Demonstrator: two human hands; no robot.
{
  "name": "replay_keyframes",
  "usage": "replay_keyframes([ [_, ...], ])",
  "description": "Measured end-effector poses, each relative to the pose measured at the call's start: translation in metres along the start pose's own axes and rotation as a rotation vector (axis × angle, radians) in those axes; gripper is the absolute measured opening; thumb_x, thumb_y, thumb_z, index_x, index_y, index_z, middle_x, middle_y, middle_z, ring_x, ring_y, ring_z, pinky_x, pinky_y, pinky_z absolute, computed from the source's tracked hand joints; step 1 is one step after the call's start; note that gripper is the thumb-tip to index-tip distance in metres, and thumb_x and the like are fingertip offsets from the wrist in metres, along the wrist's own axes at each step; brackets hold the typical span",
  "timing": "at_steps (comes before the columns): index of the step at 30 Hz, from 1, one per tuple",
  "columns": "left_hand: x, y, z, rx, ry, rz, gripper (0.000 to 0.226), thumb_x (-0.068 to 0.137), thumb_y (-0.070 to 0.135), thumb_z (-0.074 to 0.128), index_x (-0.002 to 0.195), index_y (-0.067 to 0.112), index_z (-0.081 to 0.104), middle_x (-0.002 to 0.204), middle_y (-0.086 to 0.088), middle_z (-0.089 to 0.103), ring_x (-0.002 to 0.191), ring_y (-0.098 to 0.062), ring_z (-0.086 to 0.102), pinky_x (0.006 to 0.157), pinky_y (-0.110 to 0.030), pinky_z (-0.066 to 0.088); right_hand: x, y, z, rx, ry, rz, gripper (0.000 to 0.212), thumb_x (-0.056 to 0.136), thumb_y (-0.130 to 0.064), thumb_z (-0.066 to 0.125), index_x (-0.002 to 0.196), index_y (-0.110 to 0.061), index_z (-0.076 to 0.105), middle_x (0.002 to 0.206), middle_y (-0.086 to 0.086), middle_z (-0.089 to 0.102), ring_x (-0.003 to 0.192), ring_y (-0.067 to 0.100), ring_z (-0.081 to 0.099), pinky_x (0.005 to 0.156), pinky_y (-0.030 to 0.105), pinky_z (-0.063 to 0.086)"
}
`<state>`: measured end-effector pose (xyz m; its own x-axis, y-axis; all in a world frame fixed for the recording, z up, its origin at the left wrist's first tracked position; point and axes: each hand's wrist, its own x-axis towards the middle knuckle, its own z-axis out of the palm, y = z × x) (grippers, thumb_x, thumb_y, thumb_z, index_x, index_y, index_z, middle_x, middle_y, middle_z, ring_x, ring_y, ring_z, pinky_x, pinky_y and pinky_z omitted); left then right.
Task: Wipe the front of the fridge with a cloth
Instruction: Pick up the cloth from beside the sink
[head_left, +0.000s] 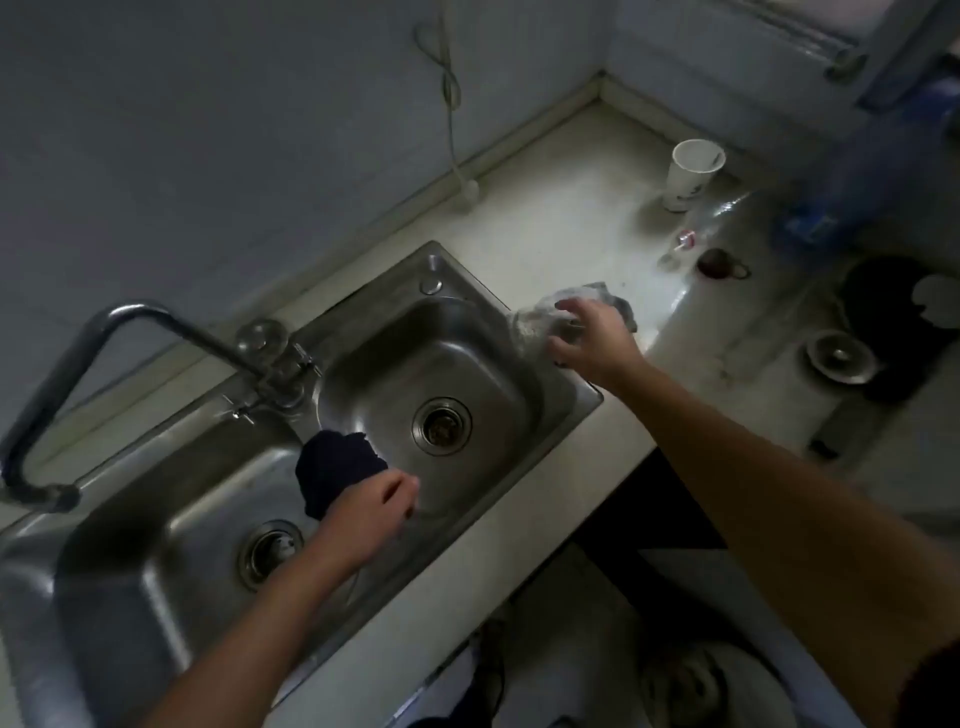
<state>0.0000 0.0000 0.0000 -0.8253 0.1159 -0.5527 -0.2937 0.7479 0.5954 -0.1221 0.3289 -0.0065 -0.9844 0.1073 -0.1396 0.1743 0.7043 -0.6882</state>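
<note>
My left hand (375, 506) grips a bunched dark blue cloth (332, 467) over the divider between the two basins of the steel sink (566, 410). A crumpled grey cloth (540, 319) lies on the counter at the sink's right rim, and my right hand (589, 338) rests on it with the fingers curled over it. No fridge is in view.
A bent tap (130, 317) stands behind the sink, its spout over the left basin. On the pale counter (571, 223) stand a white paper cup (688, 174) and a small dark cup (716, 264). A steel lid (840, 357) lies at the right. A cord (451, 98) hangs on the wall.
</note>
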Motion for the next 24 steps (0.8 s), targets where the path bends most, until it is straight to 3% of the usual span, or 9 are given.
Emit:
replay_keyframes([
  [3, 0.013, 0.001, -0.003, -0.004, -0.023, -0.002, 0.031, 0.1, 0.046, 0.049, 0.083, 0.026, 0.066, 0.084, 0.004, 0.073, 0.078, -0.007, 0.07, 0.081, -0.039, 0.055, 0.025, 0.007, 0.019, -0.249, -0.072, 0.034, 0.069, 0.086, -0.049, 0.074, 0.146, -0.03, 0.046, 0.156, 0.002, 0.044, 0.146, 0.029, 0.033, 0.119, 0.056, 0.033],
  [5, 0.014, 0.005, -0.008, -0.001, -0.047, -0.015, 0.03, 0.101, 0.045, 0.049, 0.083, 0.028, 0.065, 0.085, 0.005, 0.073, 0.076, -0.002, 0.069, 0.077, -0.034, 0.053, 0.031, 0.01, 0.03, -0.355, -0.07, 0.046, 0.079, 0.082, -0.058, 0.073, 0.149, -0.033, 0.04, 0.159, 0.0, 0.037, 0.149, 0.031, 0.025, 0.12, 0.06, 0.025],
  [8, 0.018, 0.0, -0.012, 0.004, -0.053, -0.028, 0.028, 0.1, 0.048, 0.048, 0.084, 0.032, 0.065, 0.086, 0.008, 0.073, 0.083, -0.007, 0.069, 0.081, -0.034, 0.054, 0.034, 0.014, 0.035, -0.432, -0.04, 0.02, 0.087, 0.079, -0.063, 0.073, 0.151, -0.033, 0.035, 0.159, 0.001, 0.034, 0.149, 0.031, 0.023, 0.119, 0.06, 0.022],
  [12, 0.018, -0.008, -0.015, 0.047, -0.073, -0.021, 0.029, 0.099, 0.05, 0.047, 0.088, 0.031, 0.065, 0.086, 0.009, 0.072, 0.085, -0.01, 0.068, 0.086, -0.039, 0.055, 0.032, 0.017, 0.035, -0.534, -0.032, -0.006, 0.081, 0.08, -0.059, 0.073, 0.148, -0.028, 0.04, 0.153, 0.003, 0.041, 0.144, 0.032, 0.031, 0.114, 0.056, 0.031],
  [15, 0.014, -0.012, -0.015, 0.095, -0.064, -0.003, 0.029, 0.1, 0.049, 0.047, 0.087, 0.03, 0.065, 0.083, 0.007, 0.071, 0.082, -0.009, 0.067, 0.084, -0.039, 0.056, 0.025, 0.015, 0.029, -0.516, 0.008, -0.035, 0.06, 0.086, -0.046, 0.073, 0.137, -0.022, 0.052, 0.144, 0.005, 0.052, 0.135, 0.031, 0.042, 0.107, 0.052, 0.039],
  [19, -0.001, -0.015, -0.016, 0.121, -0.052, 0.021, 0.025, 0.099, 0.047, 0.048, 0.091, 0.032, 0.066, 0.086, 0.01, 0.071, 0.081, -0.005, 0.065, 0.08, -0.033, 0.054, -0.001, 0.015, 0.017, -0.42, 0.031, -0.029, 0.051, 0.088, -0.037, 0.075, 0.132, -0.015, 0.06, 0.133, 0.007, 0.063, 0.127, 0.029, 0.053, 0.105, 0.044, 0.045],
  [22, -0.021, -0.019, -0.015, 0.108, -0.036, 0.016, 0.024, 0.1, 0.046, 0.047, 0.092, 0.032, 0.066, 0.084, 0.009, 0.071, 0.078, -0.007, 0.065, 0.073, -0.032, 0.053, -0.034, 0.006, 0.009, -0.243, 0.052, 0.037, 0.037, 0.084, -0.031, 0.08, 0.114, -0.013, 0.069, 0.1, 0.003, 0.067, 0.099, 0.028, 0.065, 0.078, 0.034, 0.05],
  [24, -0.038, -0.025, -0.012, 0.086, -0.019, 0.006, 0.024, 0.1, 0.045, 0.047, 0.09, 0.032, 0.064, 0.077, 0.007, 0.068, 0.071, -0.009, 0.063, 0.064, -0.031, 0.047, -0.062, -0.002, 0.006, -0.055, 0.084, 0.088, 0.031, 0.081, -0.025, 0.08, 0.109, -0.015, 0.072, 0.086, 0.001, 0.067, 0.081, 0.025, 0.067, 0.068, 0.03, 0.049],
])
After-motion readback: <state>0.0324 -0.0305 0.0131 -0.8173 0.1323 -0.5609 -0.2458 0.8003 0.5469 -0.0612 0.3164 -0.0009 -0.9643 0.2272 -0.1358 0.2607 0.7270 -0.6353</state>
